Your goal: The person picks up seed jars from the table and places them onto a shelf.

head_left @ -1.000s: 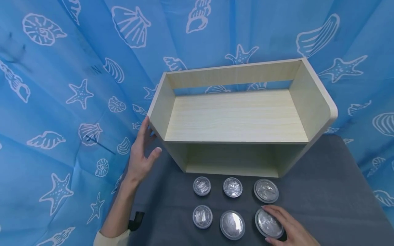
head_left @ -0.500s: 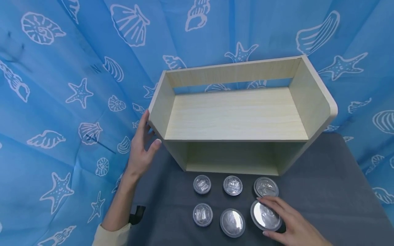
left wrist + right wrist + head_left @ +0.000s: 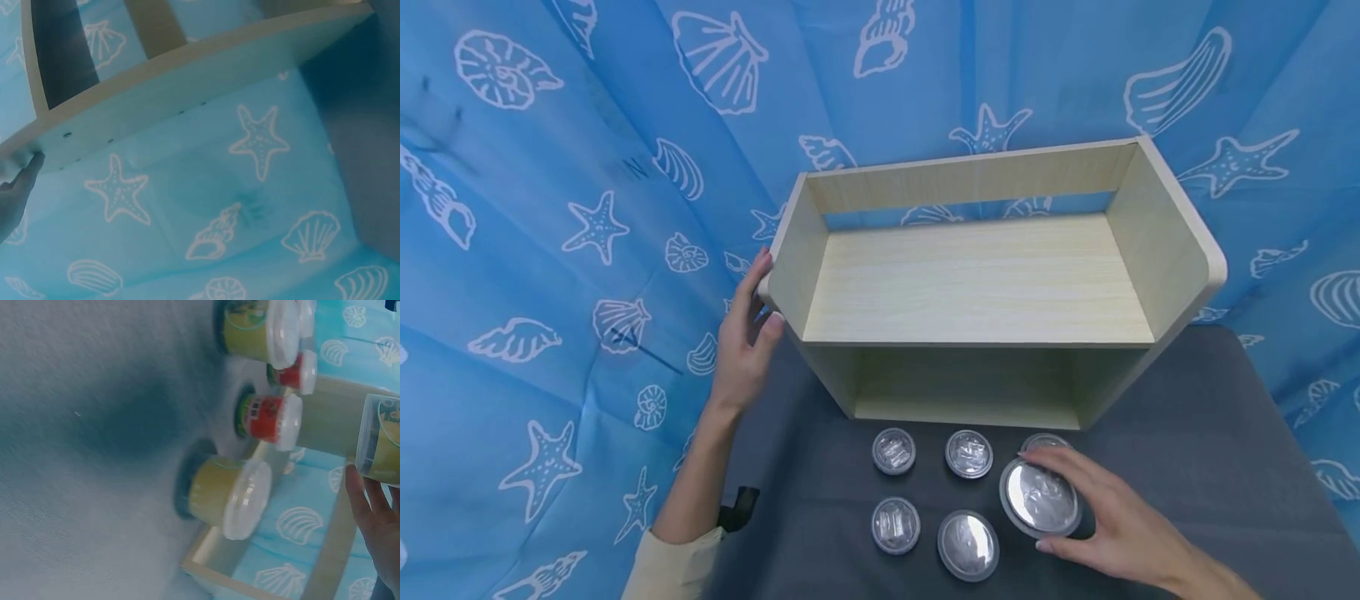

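My right hand [image 3: 1105, 517] grips a clear lidded plastic tub [image 3: 1040, 497] round its side, thumb near and fingers far. In the right wrist view this tub [image 3: 382, 440] shows yellowish contents and is up off the grey cloth. It partly covers another lidded tub [image 3: 1047, 441] behind it in the head view. My left hand [image 3: 741, 354] touches the left side panel of a pale wooden two-tier shelf [image 3: 977, 283], fingers extended at its front edge. In the left wrist view, a fingertip [image 3: 37, 161] meets the panel's outer face; the other fingers are mostly hidden.
Several more lidded tubs, such as a small one [image 3: 895, 525] and a larger one [image 3: 967, 546], stand in two rows before the shelf. In the right wrist view, one tub [image 3: 265, 419] has a red label. A blue shell-print curtain [image 3: 587, 333] hangs behind and left.
The right hand has lifted the tub and carried it forward and slightly left, over the tub behind. My left hand has slid up along the shelf's side panel.
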A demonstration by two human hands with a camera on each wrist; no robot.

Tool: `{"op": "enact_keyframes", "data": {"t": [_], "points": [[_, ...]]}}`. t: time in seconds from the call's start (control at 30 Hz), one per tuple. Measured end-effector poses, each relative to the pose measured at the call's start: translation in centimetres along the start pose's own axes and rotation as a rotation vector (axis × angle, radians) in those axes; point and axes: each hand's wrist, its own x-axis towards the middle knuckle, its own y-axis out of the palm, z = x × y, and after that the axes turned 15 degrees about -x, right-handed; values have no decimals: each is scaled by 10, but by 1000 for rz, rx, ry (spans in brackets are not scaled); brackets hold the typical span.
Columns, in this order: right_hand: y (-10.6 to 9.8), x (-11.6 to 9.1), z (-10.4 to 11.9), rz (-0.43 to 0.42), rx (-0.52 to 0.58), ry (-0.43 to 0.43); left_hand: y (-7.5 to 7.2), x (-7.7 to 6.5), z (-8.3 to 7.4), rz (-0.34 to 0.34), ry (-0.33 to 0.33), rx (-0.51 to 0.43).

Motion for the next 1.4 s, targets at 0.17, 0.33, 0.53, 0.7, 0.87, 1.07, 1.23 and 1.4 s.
{"op": "enact_keyframes", "data": {"t": [0.17,0.33,0.53,0.7,0.87,1.07,1.23,1.4], "points": [[-9,14,2,2,12,-28,-8,2,21,-28,3,22],[-19,29,6,38,17,-39,-11,7,26,-40,14,53],[-28,49,12,32,59,-85,-11,13,25,-27,10,34],[-35,64,17,98,110,-56,-11,17,26,-45,-16,7],[-41,80,20,90,119,-54,-13,18,26,-44,-32,-15],[-47,102,26,38,139,-111,-14,22,27,-63,-49,-19],[-52,121,32,69,132,-109,-12,26,29,-106,-61,-14],[-57,140,38,75,152,-119,-9,28,30,-116,-100,-33]]}}
